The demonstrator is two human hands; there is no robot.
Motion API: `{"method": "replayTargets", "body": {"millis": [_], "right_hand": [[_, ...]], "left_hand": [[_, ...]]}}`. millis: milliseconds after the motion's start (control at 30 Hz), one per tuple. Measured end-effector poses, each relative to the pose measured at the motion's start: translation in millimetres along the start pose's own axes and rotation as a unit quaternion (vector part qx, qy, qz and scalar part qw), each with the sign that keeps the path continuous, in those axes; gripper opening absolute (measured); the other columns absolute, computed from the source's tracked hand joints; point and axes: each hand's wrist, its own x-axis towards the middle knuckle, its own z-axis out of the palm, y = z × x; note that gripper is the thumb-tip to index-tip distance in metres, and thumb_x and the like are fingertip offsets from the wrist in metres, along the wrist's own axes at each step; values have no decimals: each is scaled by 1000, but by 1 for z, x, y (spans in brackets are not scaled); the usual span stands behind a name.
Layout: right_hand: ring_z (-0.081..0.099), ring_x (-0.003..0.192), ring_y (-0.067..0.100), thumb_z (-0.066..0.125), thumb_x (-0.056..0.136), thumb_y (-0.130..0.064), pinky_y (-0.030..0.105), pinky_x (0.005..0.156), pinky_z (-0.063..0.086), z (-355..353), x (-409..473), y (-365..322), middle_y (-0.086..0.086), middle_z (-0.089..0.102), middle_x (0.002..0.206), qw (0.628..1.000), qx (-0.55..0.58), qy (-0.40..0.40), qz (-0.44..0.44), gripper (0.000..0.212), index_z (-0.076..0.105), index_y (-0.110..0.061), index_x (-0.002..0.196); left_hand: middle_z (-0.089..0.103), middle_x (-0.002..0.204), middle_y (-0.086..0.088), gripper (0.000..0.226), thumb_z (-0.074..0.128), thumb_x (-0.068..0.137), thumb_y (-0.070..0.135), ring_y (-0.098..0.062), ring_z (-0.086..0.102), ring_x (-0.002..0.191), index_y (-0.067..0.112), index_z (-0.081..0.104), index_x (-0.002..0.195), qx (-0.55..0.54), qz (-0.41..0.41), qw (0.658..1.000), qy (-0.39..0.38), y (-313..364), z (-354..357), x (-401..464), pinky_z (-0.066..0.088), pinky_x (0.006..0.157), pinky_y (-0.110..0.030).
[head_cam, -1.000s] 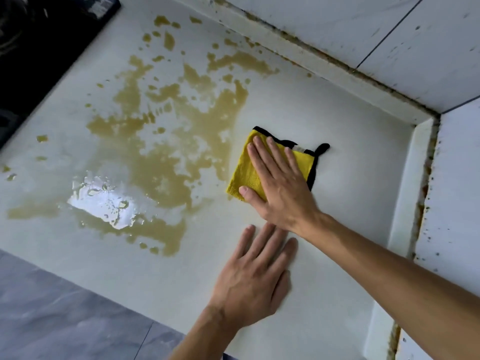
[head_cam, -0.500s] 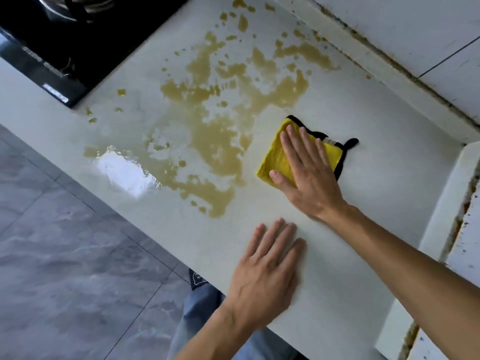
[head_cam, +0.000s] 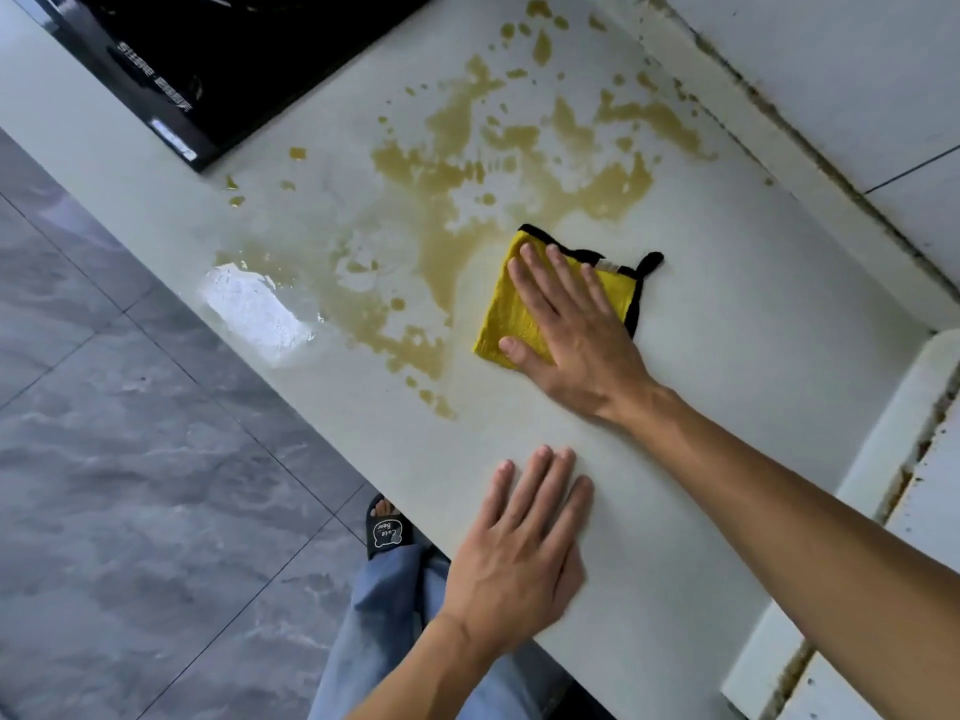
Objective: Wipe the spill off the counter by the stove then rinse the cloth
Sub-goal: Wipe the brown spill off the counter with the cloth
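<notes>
Head view: the right hand (head_cam: pixel 576 330) lies flat, fingers spread, pressing the yellow cloth (head_cam: pixel 511 311) onto the counter (head_cam: pixel 753 356) at the spill's (head_cam: pixel 457 200) near edge. The left hand (head_cam: pixel 519 548) rests open, palm down, on bare counter nearer the front edge. The stove (head_cam: pixel 218 59) sits beyond the spill.
</notes>
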Motion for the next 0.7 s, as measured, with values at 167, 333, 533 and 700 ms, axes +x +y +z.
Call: {"method": "replayTargets", "body": {"millis": [167, 333, 533, 700], "right_hand": [[-4, 164, 23, 39, 103, -64, 55, 131, 9, 2, -28, -16, 1, 0, 177, 990, -25, -44, -132, 85, 6, -20, 169], [7, 163, 24, 43, 102, -64, 50, 132, 7, 15, 14, -86, 2, 13, 176, 961, -26, -37, -273, 82, 20, -21, 167], [1, 164, 24, 40, 103, -63, 53, 131, 8, 6, 26, -76, 1, 6, 177, 992, 11, -22, -127, 83, 11, -20, 168], [0, 164, 25, 43, 101, -64, 54, 131, 8, 17, -22, -91, 0, 5, 177, 974, -13, -44, -223, 86, 13, -20, 168]], "left_hand": [[44, 167, -15, 62, 55, 98, 36, -35, 33, 160, 11, 53, 155, -1, -3, 1000, -13, 1, -4, 0, 26, 129, -57], [53, 156, -14, 65, 57, 94, 39, -37, 43, 152, 11, 53, 153, -6, -3, 1000, -27, -1, -5, 0, 21, 131, -56], [41, 167, -13, 67, 52, 98, 40, -34, 25, 162, 12, 45, 158, 3, -14, 999, -30, -1, -5, 0, 19, 132, -55], [63, 115, -6, 43, 63, 89, 39, -30, 61, 108, 16, 58, 125, -37, -5, 999, 23, 0, 1, 0, 45, 103, -45]]}}
